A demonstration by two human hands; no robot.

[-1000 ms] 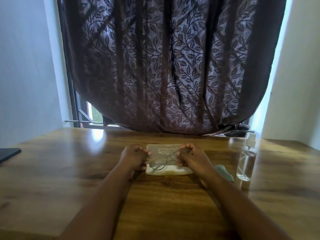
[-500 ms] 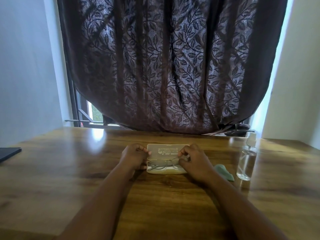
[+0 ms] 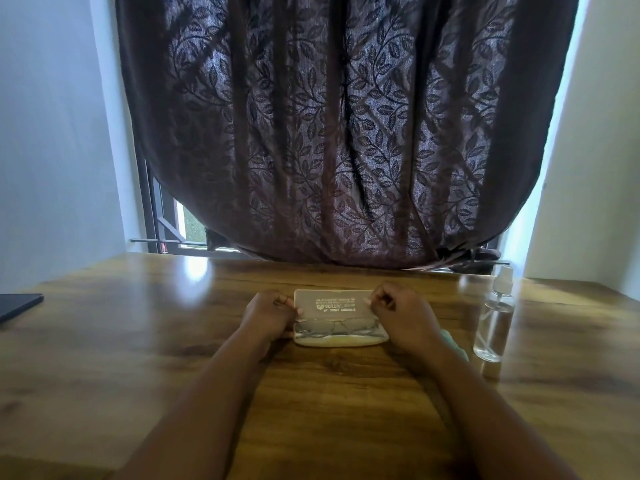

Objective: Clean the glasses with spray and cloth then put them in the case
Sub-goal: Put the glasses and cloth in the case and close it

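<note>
A pale glasses case (image 3: 341, 340) lies open on the wooden table (image 3: 138, 341), its lid (image 3: 334, 304) raised with printed text facing me. The thin-framed glasses (image 3: 336, 326) lie folded inside the lower half of the case. My left hand (image 3: 268, 315) is curled at the lid's left edge, thumb touching it. My right hand (image 3: 400, 311) is curled at the lid's right edge, fingertips pinching it. A clear spray bottle (image 3: 493, 327) stands to the right. The green cloth (image 3: 457, 348) lies beside it, mostly hidden by my right wrist.
A dark flat device (image 3: 17, 306) lies at the table's left edge. A brown leaf-patterned curtain (image 3: 329, 133) hangs behind the table's far edge, over a window. White walls stand on both sides.
The glasses, held over the case by both hands, were folded and lowered into its lower half. Both hands let go of them and moved to the lid's side edges.
</note>
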